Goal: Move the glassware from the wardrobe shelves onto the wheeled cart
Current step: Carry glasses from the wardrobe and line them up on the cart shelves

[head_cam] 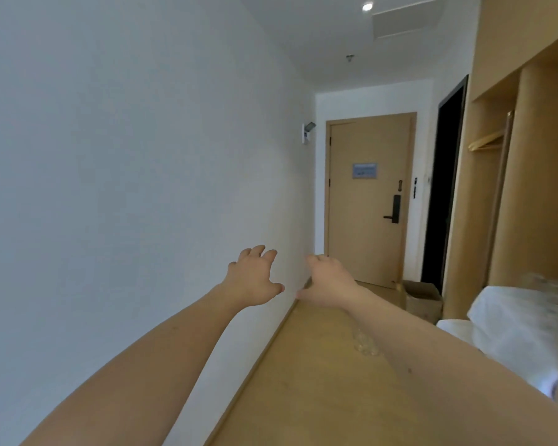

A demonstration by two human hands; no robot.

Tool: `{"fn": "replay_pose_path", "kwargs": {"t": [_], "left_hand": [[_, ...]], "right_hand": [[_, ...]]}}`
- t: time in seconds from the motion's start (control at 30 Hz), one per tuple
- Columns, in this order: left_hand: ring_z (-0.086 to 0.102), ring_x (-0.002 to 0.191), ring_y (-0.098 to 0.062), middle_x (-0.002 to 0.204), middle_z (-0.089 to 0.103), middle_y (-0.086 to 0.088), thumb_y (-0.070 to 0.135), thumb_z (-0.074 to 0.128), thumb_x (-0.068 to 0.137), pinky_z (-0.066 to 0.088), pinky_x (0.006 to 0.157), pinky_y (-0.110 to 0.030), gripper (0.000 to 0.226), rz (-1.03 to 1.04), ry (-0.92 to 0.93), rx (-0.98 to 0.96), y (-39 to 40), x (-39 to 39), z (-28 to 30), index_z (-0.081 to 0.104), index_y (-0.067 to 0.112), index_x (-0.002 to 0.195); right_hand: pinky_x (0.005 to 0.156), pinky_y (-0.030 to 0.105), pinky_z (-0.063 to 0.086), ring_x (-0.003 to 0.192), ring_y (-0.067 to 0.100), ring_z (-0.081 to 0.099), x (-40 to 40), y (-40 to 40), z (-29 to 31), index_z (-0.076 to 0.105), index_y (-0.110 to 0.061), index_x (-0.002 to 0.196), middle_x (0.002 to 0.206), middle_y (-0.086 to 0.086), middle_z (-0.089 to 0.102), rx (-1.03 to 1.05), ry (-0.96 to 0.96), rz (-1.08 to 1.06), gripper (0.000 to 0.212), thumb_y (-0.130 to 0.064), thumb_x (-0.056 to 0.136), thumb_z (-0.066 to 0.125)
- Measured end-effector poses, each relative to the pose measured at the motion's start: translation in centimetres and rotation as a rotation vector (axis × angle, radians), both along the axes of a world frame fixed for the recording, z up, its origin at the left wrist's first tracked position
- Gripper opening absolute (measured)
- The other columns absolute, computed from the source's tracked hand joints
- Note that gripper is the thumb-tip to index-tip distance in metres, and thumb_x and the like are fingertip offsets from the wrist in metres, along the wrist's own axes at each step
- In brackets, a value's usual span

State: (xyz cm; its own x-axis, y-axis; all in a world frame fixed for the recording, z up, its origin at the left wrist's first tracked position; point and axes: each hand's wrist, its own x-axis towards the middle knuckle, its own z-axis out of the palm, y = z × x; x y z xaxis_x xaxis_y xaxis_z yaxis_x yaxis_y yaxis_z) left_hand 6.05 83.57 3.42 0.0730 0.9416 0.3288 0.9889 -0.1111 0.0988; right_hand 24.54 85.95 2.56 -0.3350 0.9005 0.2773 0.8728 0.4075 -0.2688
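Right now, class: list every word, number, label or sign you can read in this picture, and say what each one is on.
No text can be read.
Blue-grey notice on the door: print too blurred to read.
Wall switch plate beside the door: marks too small to tell.

A blurred cluster of clear glassware (366, 344) shows just under the right forearm, below and behind the empty, spread right hand (327, 281), while the wooden wardrobe (529, 175) stands well off to that hand's right.
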Motion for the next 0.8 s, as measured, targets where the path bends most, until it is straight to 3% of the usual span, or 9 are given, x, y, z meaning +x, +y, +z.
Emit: {"fn": "replay_pose_path", "kwargs": {"t": [0.37, 0.6, 0.8], "left_hand": [[0.022, 0.149, -0.029, 0.162, 0.027, -0.008, 0.049, 0.068, 0.088, 0.034, 0.114, -0.050, 0.081, -0.279, -0.029, -0.028, 11.5, 8.6, -2.0, 0.033, 0.018, 0.154], [0.019, 0.151, -0.033, 0.166, 0.021, -0.008, 0.052, 0.068, 0.087, 0.029, 0.117, -0.059, 0.087, -0.463, -0.062, -0.052, 20.0, 11.2, -2.8, 0.028, 0.022, 0.157], [0.021, 0.150, -0.033, 0.165, 0.024, -0.008, 0.047, 0.069, 0.090, 0.029, 0.118, -0.057, 0.080, -0.610, -0.090, -0.082, 25.1, 12.0, -2.7, 0.031, 0.023, 0.156]], "right_hand": [[0.109, 0.046, 0.042, 0.137, 0.032, 0.036, 8.5, 7.3, -3.0, 0.037, -0.016, 0.149, 0.149, 0.009, 0.041, -0.046, -0.031, -0.290, 0.083, -0.049, 0.083, 0.075], [0.109, 0.048, 0.043, 0.138, 0.032, 0.037, 11.2, 11.6, -2.7, 0.026, -0.020, 0.157, 0.151, 0.007, 0.040, -0.040, -0.032, -0.479, 0.094, -0.042, 0.082, 0.078], [0.108, 0.046, 0.043, 0.135, 0.034, 0.038, 11.9, 15.1, -3.3, 0.027, -0.020, 0.155, 0.148, 0.009, 0.042, -0.062, -0.058, -0.621, 0.091, -0.044, 0.083, 0.077]]}}
